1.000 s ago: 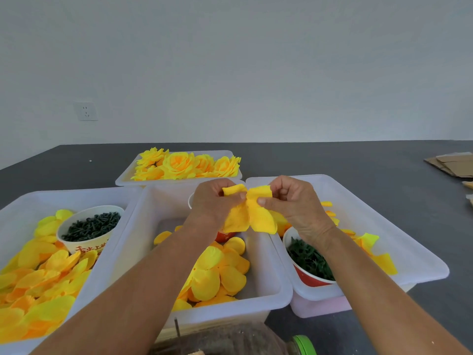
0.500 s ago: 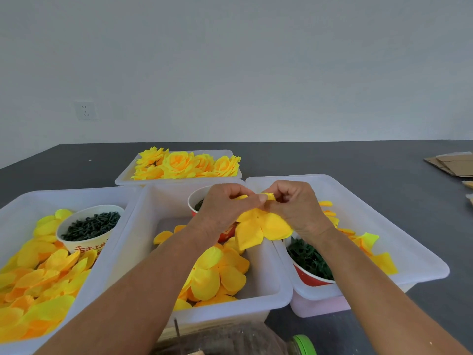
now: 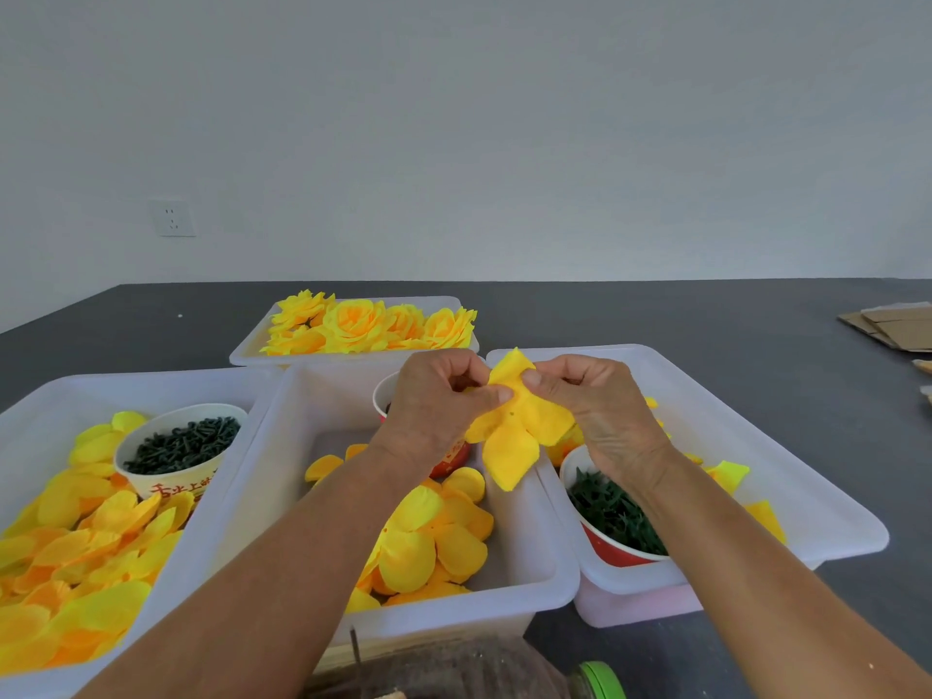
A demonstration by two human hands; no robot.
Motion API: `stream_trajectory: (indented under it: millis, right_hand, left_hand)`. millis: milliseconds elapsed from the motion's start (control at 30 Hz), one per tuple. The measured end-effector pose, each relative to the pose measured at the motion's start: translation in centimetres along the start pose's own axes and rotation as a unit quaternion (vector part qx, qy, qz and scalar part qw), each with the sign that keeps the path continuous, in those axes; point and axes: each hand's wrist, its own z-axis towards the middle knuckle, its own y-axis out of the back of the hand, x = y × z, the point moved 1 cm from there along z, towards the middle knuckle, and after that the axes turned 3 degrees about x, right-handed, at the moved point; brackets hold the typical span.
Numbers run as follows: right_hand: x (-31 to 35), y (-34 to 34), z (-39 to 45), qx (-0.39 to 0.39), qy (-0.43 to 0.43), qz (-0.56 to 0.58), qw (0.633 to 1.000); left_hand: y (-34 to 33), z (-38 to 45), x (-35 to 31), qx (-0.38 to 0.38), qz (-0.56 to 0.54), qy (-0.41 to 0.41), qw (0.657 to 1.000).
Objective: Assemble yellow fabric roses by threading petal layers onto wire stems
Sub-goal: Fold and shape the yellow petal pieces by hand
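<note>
A yellow petal layer point(image 3: 519, 431) is pinched between the left hand point(image 3: 439, 401) and right hand point(image 3: 590, 401) above the middle tub point(image 3: 555, 572), probably spread flat so its centre hole can be found for threading.

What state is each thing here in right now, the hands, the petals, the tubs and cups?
Left hand: pinching the petal layer.
Right hand: pinching the same layer.
Petal layer: held up above the tubs, petals hanging down.
Far tub: filled with finished roses.
Middle tub: holds loose petals.
White cup: upright, full of dark green pieces.
Red cup: upright, holds green pieces.
</note>
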Motion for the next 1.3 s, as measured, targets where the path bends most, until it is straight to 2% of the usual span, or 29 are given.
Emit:
stream_trajectory:
  millis: [133, 267, 400, 567, 733, 900, 1033, 1100, 1167, 1300]
  right_hand:
    - [-0.4, 0.3, 0.3, -0.069, 0.089, -0.183, 0.977]
    - [-0.4, 0.1, 0.1, -0.059, 0.131, -0.243, 0.959]
    - [-0.1, 0.0, 0.1, -0.016, 0.114, -0.167, 0.979]
    - [0.2, -0.4, -0.1, 0.026, 0.118, -0.148, 0.982]
    - [0.1, -0.4, 0.0, 0.029, 0.107, -0.130, 0.985]
    - [-0.2, -0.4, 0.3, -0.020, 0.100, -0.180, 0.978]
    - [-0.1, -0.6, 0.1, -0.006, 0.098, -0.183, 0.978]
    - [-0.1, -0.7, 0.1, -0.004, 0.066, -0.159, 0.985]
    - [-0.2, -0.5, 0.2, -0.023, 0.001, -0.123, 0.992]
    - [-0.2, 0.3, 0.4, -0.039, -0.089, 0.039, 0.995]
  left_hand:
    - [-0.4, -0.2, 0.3, 0.013, -0.006, 0.010, 1.000]
    - [-0.3, 0.0, 0.5, -0.018, -0.076, 0.071, 0.994]
    - [0.0, 0.1, 0.3, -0.003, -0.107, 0.093, 0.990]
    - [0.2, 0.2, 0.0, 0.008, -0.127, 0.115, 0.985]
    - [0.3, 0.3, -0.2, 0.068, -0.190, 0.166, 0.965]
    - [0.3, 0.3, -0.1, 0.028, -0.143, 0.133, 0.980]
    - [0.2, 0.3, 0.0, -0.015, -0.077, 0.105, 0.991]
    - [0.3, 0.4, 0.1, -0.055, -0.079, 0.101, 0.990]
    - [0.5, 0.4, 0.0, -0.078, -0.140, 0.096, 0.982]
    - [0.6, 0.5, -0.1, -0.074, -0.164, 0.067, 0.981]
